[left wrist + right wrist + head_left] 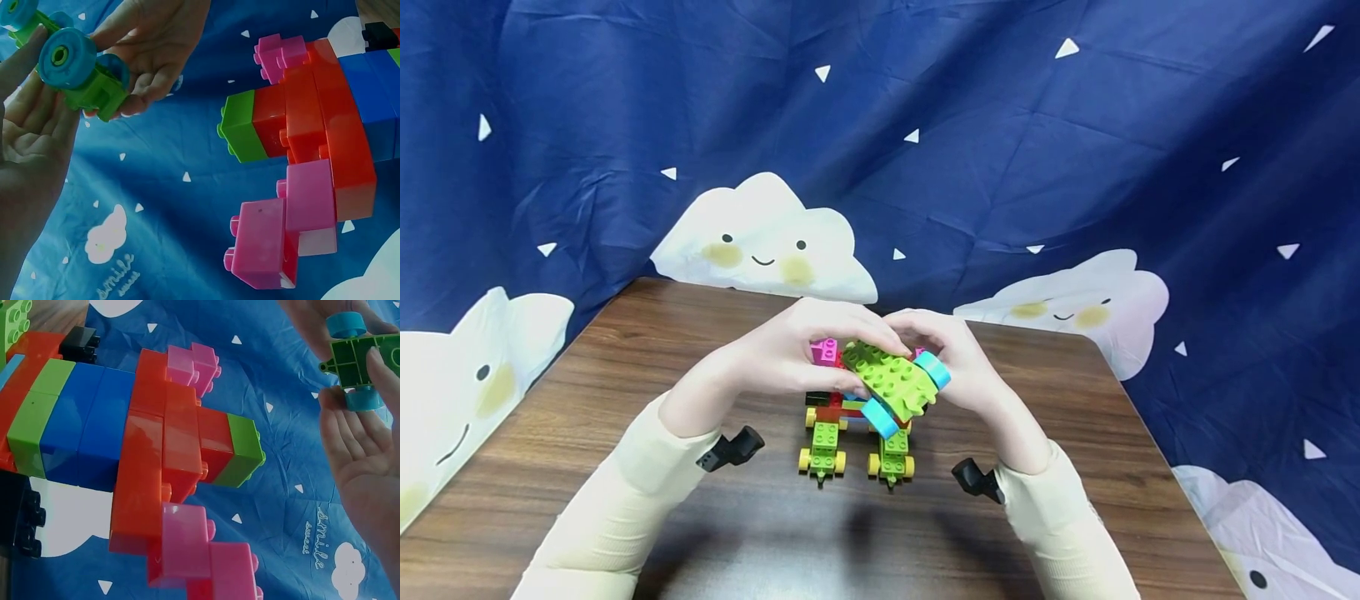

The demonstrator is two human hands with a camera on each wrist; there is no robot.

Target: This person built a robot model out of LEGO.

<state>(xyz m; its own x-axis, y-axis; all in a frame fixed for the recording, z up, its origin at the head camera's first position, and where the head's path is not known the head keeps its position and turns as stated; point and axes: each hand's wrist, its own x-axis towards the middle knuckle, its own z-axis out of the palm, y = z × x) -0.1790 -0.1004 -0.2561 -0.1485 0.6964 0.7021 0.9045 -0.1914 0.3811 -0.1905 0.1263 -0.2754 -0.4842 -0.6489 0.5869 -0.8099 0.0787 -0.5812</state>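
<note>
Both hands hold a green toy wheel base point(897, 382) with light-blue wheels, raised and tilted above the table. My left hand point(805, 343) pinches its far left end between thumb and fingers. From the other side my right hand point(964, 362) grips it near a blue wheel; in the right wrist view the right thumb lies on the base's underside point(356, 362). Behind and below the held piece stands a figure built of toy blocks, its red blocks point(140, 481) joined to blue point(94, 422) and pink ones point(186, 540). In the head view the hands cover much of it.
Two green wheel bases with yellow wheels, one on the left point(824, 437) and one on the right point(892, 454), form the figure's feet on the brown wooden table point(1060, 517). A blue curtain point(970, 167) with white clouds hangs behind the table.
</note>
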